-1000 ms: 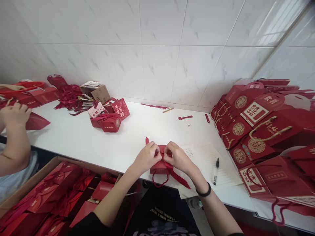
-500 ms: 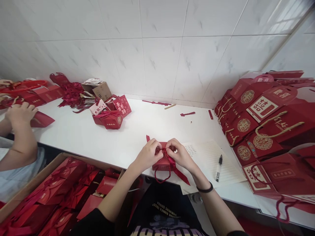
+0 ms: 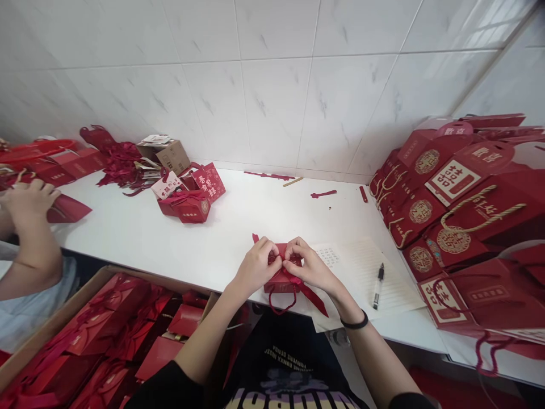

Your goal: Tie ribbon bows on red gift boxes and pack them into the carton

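Note:
A small red gift box (image 3: 279, 284) with a dark red cord handle lies at the table's front edge. Over its top both of my hands pinch a red ribbon (image 3: 314, 300), their fingertips almost meeting at the middle. My left hand (image 3: 259, 264) is closed on the ribbon from the left, and one short ribbon end sticks up behind it. From the right, my right hand (image 3: 310, 264) is closed on it too, with a long tail hanging toward the front. The fingers hide the exact shape of the knot or loop.
Red gift bags (image 3: 460, 227) are stacked at the right. Lined paper (image 3: 361, 284) and a pen (image 3: 378, 287) lie beside my right hand. Tied boxes (image 3: 187, 201) stand back left. A carton (image 3: 106, 271) of red boxes sits below left. A co-worker's hand (image 3: 32, 199) holds red card far left.
My fingertips have drawn closer together over the box, and the right hand's fingers have curled in at the knot. The view has shifted slightly.

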`<state>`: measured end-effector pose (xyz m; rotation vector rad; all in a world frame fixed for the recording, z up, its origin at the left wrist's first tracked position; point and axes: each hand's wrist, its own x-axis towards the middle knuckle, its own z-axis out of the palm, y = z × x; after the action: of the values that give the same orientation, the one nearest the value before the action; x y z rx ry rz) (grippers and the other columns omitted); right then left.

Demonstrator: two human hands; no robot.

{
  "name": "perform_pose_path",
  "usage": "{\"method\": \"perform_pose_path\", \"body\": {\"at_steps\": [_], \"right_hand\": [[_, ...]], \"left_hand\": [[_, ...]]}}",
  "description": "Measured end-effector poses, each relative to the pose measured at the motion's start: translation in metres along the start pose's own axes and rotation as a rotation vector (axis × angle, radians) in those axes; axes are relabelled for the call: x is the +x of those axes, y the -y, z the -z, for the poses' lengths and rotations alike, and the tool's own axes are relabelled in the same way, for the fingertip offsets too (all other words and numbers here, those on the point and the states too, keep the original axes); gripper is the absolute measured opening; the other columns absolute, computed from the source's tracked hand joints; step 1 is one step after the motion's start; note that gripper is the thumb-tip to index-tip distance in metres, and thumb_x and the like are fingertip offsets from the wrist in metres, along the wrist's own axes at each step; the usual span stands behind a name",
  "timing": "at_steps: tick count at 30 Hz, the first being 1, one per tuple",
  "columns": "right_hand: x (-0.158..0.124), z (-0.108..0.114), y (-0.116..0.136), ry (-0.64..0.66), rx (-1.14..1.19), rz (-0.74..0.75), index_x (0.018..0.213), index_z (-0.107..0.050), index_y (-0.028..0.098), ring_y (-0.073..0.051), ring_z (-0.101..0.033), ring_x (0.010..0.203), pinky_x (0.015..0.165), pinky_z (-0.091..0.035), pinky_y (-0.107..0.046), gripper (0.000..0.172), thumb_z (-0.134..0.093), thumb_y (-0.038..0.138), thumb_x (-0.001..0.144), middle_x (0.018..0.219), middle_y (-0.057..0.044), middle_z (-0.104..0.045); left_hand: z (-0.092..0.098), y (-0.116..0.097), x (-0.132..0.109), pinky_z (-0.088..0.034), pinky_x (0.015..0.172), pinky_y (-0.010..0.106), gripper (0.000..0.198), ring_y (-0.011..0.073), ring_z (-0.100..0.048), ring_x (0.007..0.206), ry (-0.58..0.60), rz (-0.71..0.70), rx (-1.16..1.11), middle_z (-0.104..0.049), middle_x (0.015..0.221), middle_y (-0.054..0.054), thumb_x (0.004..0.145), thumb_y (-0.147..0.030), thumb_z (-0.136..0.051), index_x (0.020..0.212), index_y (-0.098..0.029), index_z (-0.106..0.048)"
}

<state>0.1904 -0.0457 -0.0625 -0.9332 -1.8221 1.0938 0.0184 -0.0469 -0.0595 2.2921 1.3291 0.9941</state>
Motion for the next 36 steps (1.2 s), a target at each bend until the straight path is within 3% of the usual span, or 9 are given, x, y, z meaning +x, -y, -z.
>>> {"method": "perform_pose_path", "body": {"at_steps": [7, 11, 16, 18, 22, 27, 33, 36], "right_hand": [[0.0, 0.006, -0.005, 0.053, 0.085, 0.015, 0.069, -0.052, 0.02, -0.016, -0.046, 0.077, 0.065, -0.037, -0.028, 0.011, -0.054, 0.019, 0.08, 0.084, -0.001, -0.045], [-0.001, 0.009, -0.008, 0.03, 0.215, 0.007, 0.067, -0.05, 0.019, -0.017, -0.047, 0.081, 0.07, -0.036, -0.029, 0.012, -0.054, 0.017, 0.078, 0.085, -0.001, -0.046], [-0.002, 0.005, -0.006, 0.003, 0.136, 0.038, 0.067, -0.048, 0.02, -0.017, -0.048, 0.08, 0.068, -0.037, -0.029, 0.009, -0.051, 0.013, 0.074, 0.085, -0.002, -0.049], [-0.002, 0.004, -0.005, 0.013, 0.1, 0.049, 0.066, -0.047, 0.02, -0.018, -0.048, 0.08, 0.066, -0.038, -0.029, 0.009, -0.05, 0.013, 0.071, 0.084, -0.002, -0.05], [-0.003, 0.005, -0.008, 0.001, 0.112, 0.027, 0.064, -0.044, 0.02, -0.019, -0.049, 0.082, 0.067, -0.037, -0.03, 0.01, -0.048, 0.013, 0.069, 0.086, -0.004, -0.052], [-0.003, 0.007, -0.005, -0.019, 0.117, 0.01, 0.066, -0.043, 0.02, -0.018, -0.049, 0.077, 0.067, -0.036, -0.03, 0.009, -0.047, 0.016, 0.073, 0.082, -0.002, -0.053], [0.002, 0.003, 0.009, -0.02, -0.107, -0.038, 0.074, -0.056, 0.02, -0.017, -0.048, 0.072, 0.067, -0.038, -0.03, 0.016, -0.059, 0.033, 0.083, 0.079, -0.002, -0.052], [0.006, 0.003, 0.011, -0.013, -0.018, -0.082, 0.067, -0.057, 0.02, -0.017, -0.049, 0.072, 0.067, -0.039, -0.03, 0.023, -0.061, 0.037, 0.082, 0.08, -0.002, -0.054]], "left_hand": [[-0.009, -0.003, -0.004, -0.041, 0.057, 0.023, 0.01, 0.0103, -0.048, 0.06, -0.159, 0.014, 0.078, -0.046, 0.073, -0.003, 0.076, -0.012, -0.049, 0.071, -0.02, -0.044], [-0.01, -0.003, -0.002, -0.041, 0.058, 0.024, 0.01, 0.0104, -0.048, 0.06, -0.246, 0.158, 0.017, -0.046, 0.073, -0.003, 0.076, -0.013, -0.047, 0.071, -0.02, -0.043], [-0.009, -0.001, 0.006, -0.043, 0.061, 0.026, 0.005, 0.0105, -0.049, 0.06, -0.33, 0.338, -0.085, -0.051, 0.08, 0.0, 0.078, -0.016, -0.045, 0.077, -0.02, -0.044], [-0.009, 0.003, 0.009, -0.042, 0.055, 0.025, 0.004, 0.0099, -0.048, 0.054, -0.359, 0.445, -0.181, -0.051, 0.076, -0.002, 0.079, -0.017, -0.044, 0.081, -0.02, -0.043], [-0.004, 0.024, 0.012, -0.037, 0.04, 0.021, 0.009, 0.0084, -0.042, 0.038, -0.451, 0.723, -0.611, -0.043, 0.059, -0.008, 0.079, -0.021, -0.044, 0.087, -0.022, -0.042], [0.012, 0.056, 0.002, -0.037, 0.036, 0.019, 0.01, 0.0035, -0.039, 0.036, -0.594, 0.855, -0.784, -0.045, 0.07, -0.007, 0.078, -0.026, -0.04, 0.087, -0.021, -0.037], [0.032, 0.062, -0.018, -0.04, 0.033, 0.023, 0.027, 0.006, -0.042, 0.033, -0.47, 0.919, -0.841, -0.054, 0.067, -0.002, 0.082, -0.037, -0.041, 0.086, -0.013, -0.054], [0.041, 0.062, -0.026, -0.042, 0.032, 0.024, 0.033, 0.0074, -0.044, 0.031, -0.402, 0.954, -0.785, -0.058, 0.064, 0.0, 0.085, -0.041, -0.042, 0.088, -0.012, -0.057]]}}
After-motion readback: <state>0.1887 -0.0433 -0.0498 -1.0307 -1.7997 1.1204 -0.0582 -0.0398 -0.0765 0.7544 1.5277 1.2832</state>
